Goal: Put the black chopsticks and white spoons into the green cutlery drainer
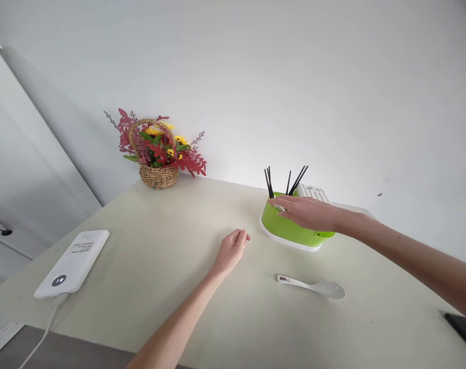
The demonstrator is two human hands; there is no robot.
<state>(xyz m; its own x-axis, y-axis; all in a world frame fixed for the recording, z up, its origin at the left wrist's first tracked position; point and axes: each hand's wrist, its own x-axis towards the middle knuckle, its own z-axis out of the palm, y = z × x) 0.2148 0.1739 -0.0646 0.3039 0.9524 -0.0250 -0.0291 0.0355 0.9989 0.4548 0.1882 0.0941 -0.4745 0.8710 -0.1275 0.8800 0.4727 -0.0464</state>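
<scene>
The right hand (pixel 308 212) reached across the top of the green holder (pixel 290 228), which stood on a white base toward the far side of the table (pixel 171 302), close to the wall. The fingers were stretched out nearly flat over the holder's rim, with the fingertips (pixel 276 203) at its near-left edge beside the black chopsticks (pixel 269 182). Something small and pale showed under those fingertips; it may have been a spoon handle pinched there, but the view was too poor to say whether the hand gripped it. More chopsticks leaned out of the holder behind the hand, and a white ribbed rack (pixel 313 192) stood just behind the holder, against the wall.

The left hand (pixel 232 249) rested on the table to the left of the holder, near it but apart from it. Its fingers were loosely curled inward, holding nothing.

A white spoon (pixel 313 287) lay flat on the table in front of the holder, bowl to the right and handle pointing left, touched by neither hand.

Well to the left of the holder, a white power bank (pixel 73 261) lay near the table's left edge with a cable (pixel 44 333) trailing off it. A wicker basket of flowers (pixel 158 151) stood far left of the holder, by the wall. A dark flat object (pixel 463 328) sat at the table's right edge, well to the right of the holder.
</scene>
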